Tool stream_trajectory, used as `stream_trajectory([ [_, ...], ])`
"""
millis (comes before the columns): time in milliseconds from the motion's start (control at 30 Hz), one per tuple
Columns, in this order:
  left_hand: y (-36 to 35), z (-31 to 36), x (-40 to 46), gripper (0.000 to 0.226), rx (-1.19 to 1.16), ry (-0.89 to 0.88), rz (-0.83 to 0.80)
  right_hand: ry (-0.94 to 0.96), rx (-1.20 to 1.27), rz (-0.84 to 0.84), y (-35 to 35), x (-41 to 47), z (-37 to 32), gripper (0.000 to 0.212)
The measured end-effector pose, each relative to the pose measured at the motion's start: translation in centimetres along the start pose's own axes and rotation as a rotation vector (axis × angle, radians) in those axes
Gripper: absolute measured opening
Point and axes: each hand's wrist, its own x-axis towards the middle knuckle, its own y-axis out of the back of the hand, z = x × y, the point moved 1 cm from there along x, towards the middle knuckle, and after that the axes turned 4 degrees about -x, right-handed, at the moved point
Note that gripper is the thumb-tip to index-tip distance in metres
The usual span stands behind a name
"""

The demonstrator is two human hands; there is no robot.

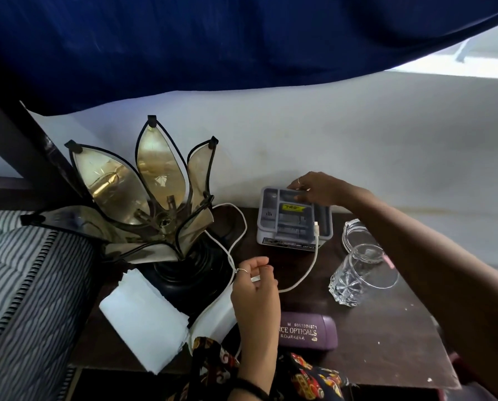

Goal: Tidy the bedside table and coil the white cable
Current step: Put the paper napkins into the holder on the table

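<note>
A white cable (305,279) loops across the dark wooden bedside table (380,337), from behind the lamp to a plug end lying on a grey device box (294,217) at the back. My left hand (255,287) pinches the cable near the lamp base. My right hand (314,189) rests on the far top edge of the grey box, fingers bent over its rim. The cable's lower run passes under my left wrist and is partly hidden.
A petal-shaped lamp (143,198) on a black base stands at the left. White folded paper (143,316) lies at the front left. A purple spectacle case (308,331), a clear tumbler (360,273) and a glass lid (354,233) sit on the right. Striped bedding (19,285) borders the left.
</note>
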Motion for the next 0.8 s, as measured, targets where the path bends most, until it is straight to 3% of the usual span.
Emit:
stream_trajectory([
  [367, -0.2, -0.1, 0.2, 0.014, -0.010, 0.006, 0.003, -0.039, -0.157, 0.134, -1.1, 1.1, -0.5, 0.035],
  [700, 0.6, 0.0, 0.4, 0.014, -0.032, 0.006, 0.036, -0.016, -0.051, 0.164, 0.4, -0.7, -1.8, 0.037],
  [800, 0.9, 0.0, 0.6, 0.013, -0.025, -0.017, 0.066, 0.009, -0.017, 0.242, 1.6, -2.5, -3.2, 0.032],
])
